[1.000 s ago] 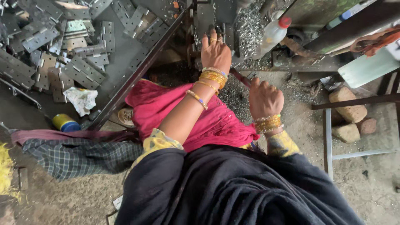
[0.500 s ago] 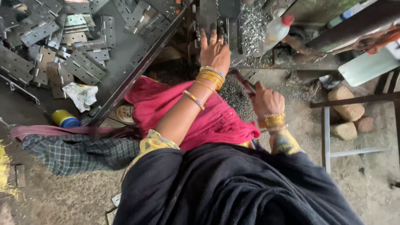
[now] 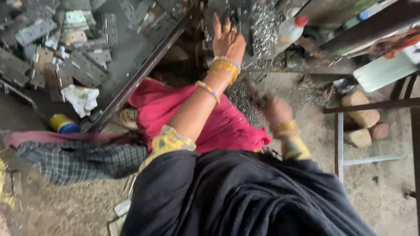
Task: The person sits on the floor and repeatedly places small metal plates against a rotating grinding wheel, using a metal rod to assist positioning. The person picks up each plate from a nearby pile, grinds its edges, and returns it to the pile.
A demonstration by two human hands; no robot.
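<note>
Metal plate (image 3: 229,17) sits at the top of the view against a dark machine bed, beside a heap of silvery swarf (image 3: 262,26); the left hand (image 3: 227,39) lies flat on it with fingers spread, and pressing evenly there would hold it square. The right hand (image 3: 273,109) is blurred around a dark handle (image 3: 253,94), its grip impossible to judge. A slanting steel bar (image 3: 144,72) hems the left side, stacked plates (image 3: 83,67) beyond it, while bare floor (image 3: 376,192) opens rightward.
</note>
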